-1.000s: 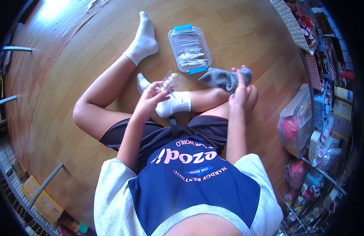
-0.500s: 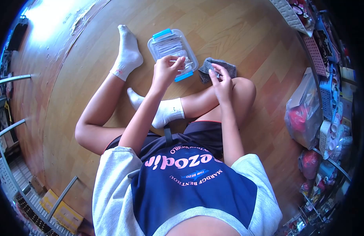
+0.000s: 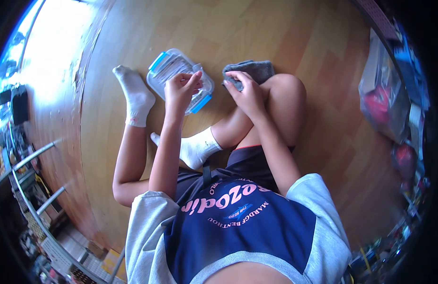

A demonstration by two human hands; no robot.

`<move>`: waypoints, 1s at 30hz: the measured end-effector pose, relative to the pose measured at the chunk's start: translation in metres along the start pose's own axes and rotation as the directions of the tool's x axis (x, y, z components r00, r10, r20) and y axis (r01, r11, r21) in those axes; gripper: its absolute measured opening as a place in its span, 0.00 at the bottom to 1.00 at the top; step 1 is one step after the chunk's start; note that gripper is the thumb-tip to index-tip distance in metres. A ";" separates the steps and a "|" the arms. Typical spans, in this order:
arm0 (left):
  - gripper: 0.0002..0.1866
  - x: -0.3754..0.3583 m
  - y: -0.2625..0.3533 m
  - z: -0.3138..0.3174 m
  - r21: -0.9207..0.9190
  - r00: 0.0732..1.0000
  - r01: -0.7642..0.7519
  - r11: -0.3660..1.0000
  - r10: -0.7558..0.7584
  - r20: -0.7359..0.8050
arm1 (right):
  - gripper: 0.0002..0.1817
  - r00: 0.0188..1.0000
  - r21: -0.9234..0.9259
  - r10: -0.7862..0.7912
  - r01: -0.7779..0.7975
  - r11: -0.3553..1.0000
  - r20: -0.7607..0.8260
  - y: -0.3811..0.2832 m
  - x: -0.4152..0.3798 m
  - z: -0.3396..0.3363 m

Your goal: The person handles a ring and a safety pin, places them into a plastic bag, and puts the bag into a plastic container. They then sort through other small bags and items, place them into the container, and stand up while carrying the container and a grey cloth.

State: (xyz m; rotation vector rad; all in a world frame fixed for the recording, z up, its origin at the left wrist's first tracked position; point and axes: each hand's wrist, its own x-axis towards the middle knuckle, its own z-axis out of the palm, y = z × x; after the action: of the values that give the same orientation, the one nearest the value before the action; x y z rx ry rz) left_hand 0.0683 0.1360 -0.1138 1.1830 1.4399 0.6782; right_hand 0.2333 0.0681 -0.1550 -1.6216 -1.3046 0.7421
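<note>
The person sits on the wood floor [image 3: 294, 42], knees bent, in white socks [image 3: 136, 97]. The right hand [image 3: 245, 90] rests over the raised knee, fingers pinched on the near edge of a grey cloth [image 3: 252, 70] lying on the floor just beyond. The left hand [image 3: 181, 87] hovers over a clear box [image 3: 169, 68] with blue clips, fingertips curled together; whether it grips anything, I cannot tell. Bags [image 3: 384, 99] sit at the floor's right edge.

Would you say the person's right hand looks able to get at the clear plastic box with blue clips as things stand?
Probably yes: the right hand rests on the grey folded cloth, right beside the clear plastic box with blue clips. Only the left hand hovers over the box.
</note>
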 end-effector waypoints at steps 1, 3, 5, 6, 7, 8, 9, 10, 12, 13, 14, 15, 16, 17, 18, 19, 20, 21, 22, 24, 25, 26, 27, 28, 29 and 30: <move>0.18 0.002 -0.001 0.002 0.075 1.000 0.015 0.997 -0.017 0.027 | 0.13 1.000 0.011 0.007 -0.007 1.000 -0.016 -0.001 -0.001 0.000; 0.19 0.005 -0.003 0.004 0.329 0.999 -0.029 0.944 0.022 0.027 | 0.12 1.000 0.045 0.018 -0.017 0.999 -0.023 -0.003 -0.002 -0.001; 0.16 0.001 0.009 0.010 0.707 0.990 -0.075 0.703 0.137 -0.031 | 0.13 1.000 0.056 0.012 -0.010 0.998 -0.029 -0.003 -0.001 -0.001; 0.16 -0.002 0.010 0.012 0.831 0.961 -0.128 0.541 0.276 -0.032 | 0.13 0.999 0.044 -0.018 0.020 0.999 -0.038 -0.001 -0.001 0.000; 0.14 -0.006 0.014 0.016 0.830 0.962 -0.107 0.548 0.268 -0.053 | 0.13 0.999 0.053 -0.012 0.013 0.999 -0.033 -0.002 -0.001 0.000; 0.13 -0.009 0.018 0.019 0.829 0.962 -0.083 0.554 0.261 -0.078 | 0.14 1.000 0.064 -0.008 0.009 0.998 -0.025 -0.002 -0.001 -0.001; 0.13 -0.010 0.018 0.019 0.829 0.962 -0.086 0.552 0.261 -0.075 | 0.14 1.000 0.064 -0.006 0.007 0.998 -0.028 -0.002 -0.001 -0.002; 0.12 -0.012 0.017 0.018 0.797 0.953 -0.130 0.590 0.295 -0.063 | 0.13 1.000 0.073 0.006 -0.004 0.997 -0.023 -0.003 -0.002 -0.002; 0.11 -0.011 0.013 0.015 0.764 0.943 -0.171 0.621 0.329 -0.056 | 0.13 1.000 0.087 0.017 -0.016 0.996 -0.016 -0.003 -0.002 -0.001; 0.10 -0.011 0.009 0.014 0.737 0.925 -0.233 0.634 0.379 -0.034 | 0.13 1.000 0.095 0.018 -0.016 0.995 -0.016 -0.003 -0.001 -0.001; 0.09 -0.011 0.006 0.012 0.708 0.903 -0.293 0.642 0.429 -0.016 | 0.13 1.000 0.103 0.019 -0.017 0.994 -0.015 -0.003 -0.002 -0.001; 0.09 -0.011 0.004 0.011 0.713 0.904 -0.287 0.640 0.428 -0.020 | 0.13 1.000 0.110 0.017 -0.016 0.994 -0.010 -0.003 -0.003 0.000; 0.08 -0.011 0.004 0.011 0.733 0.900 -0.294 0.613 0.436 -0.003 | 0.13 1.000 0.089 0.008 -0.006 0.996 -0.014 -0.003 -0.003 0.000; 0.07 -0.010 0.005 0.011 0.752 0.897 -0.301 0.586 0.443 0.014 | 0.13 1.000 0.067 -0.002 0.003 0.998 -0.019 -0.002 -0.002 0.001; 0.07 -0.008 0.004 0.010 0.753 0.896 -0.299 0.586 0.444 0.010 | 0.13 1.000 0.069 -0.006 0.007 0.998 -0.017 -0.002 -0.002 0.001; 0.07 -0.006 0.002 0.011 0.769 0.892 -0.302 0.564 0.451 0.019 | 0.13 1.000 0.073 -0.001 0.002 0.997 -0.013 -0.001 -0.002 0.000; 0.07 -0.005 0.000 0.011 0.783 0.888 -0.305 0.542 0.458 0.029 | 0.13 1.000 0.075 0.004 -0.003 0.997 -0.009 -0.001 -0.002 0.000; 0.06 -0.004 -0.003 0.012 0.800 0.902 -0.277 0.533 0.430 0.025 | 0.13 1.000 0.074 0.001 -0.001 0.997 -0.009 0.000 -0.002 0.000; 0.06 -0.004 -0.003 0.013 0.799 0.902 -0.276 0.533 0.431 0.024 | 0.13 1.000 0.073 0.001 -0.001 0.997 -0.009 0.000 -0.002 0.000; 0.06 -0.003 -0.003 0.016 0.814 0.917 -0.221 0.538 0.399 -0.015 | 0.13 1.000 0.071 -0.001 0.001 0.997 -0.007 -0.001 -0.002 0.000; 0.06 -0.001 -0.007 0.017 0.813 0.917 -0.218 0.540 0.399 -0.019 | 0.13 1.000 0.059 -0.007 0.007 0.998 -0.005 -0.001 -0.002 0.000; 0.06 0.001 -0.011 0.019 0.814 0.917 -0.208 0.542 0.399 -0.032 | 0.13 1.000 0.046 -0.014 0.014 0.999 -0.002 -0.002 -0.002 0.000; 0.06 0.003 -0.015 0.019 0.815 0.916 -0.197 0.545 0.399 -0.045 | 0.13 1.000 0.045 -0.019 0.019 0.999 0.003 -0.002 -0.002 0.001; 0.06 0.001 -0.014 0.018 0.814 0.915 -0.192 0.549 0.400 -0.053 | 0.13 1.000 0.031 -0.022 0.022 0.999 -0.003 -0.001 -0.002 0.001; 0.06 -0.001 -0.012 0.016 0.762 0.914 -0.238 0.602 0.404 -0.033 | 0.13 1.000 0.017 -0.027 0.027 0.999 -0.009 0.000 -0.002 0.001; 0.06 -0.004 -0.011 0.014 0.705 0.912 -0.283 0.651 0.410 -0.013 | 0.13 0.999 0.015 -0.035 0.036 0.999 -0.004 0.001 -0.002 0.001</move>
State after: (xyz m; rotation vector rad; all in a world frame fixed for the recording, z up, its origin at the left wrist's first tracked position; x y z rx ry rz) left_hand 0.0779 0.1259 -0.1260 2.0840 1.6951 0.5055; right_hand 0.2320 0.0667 -0.1562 -1.5830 -1.3190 0.7259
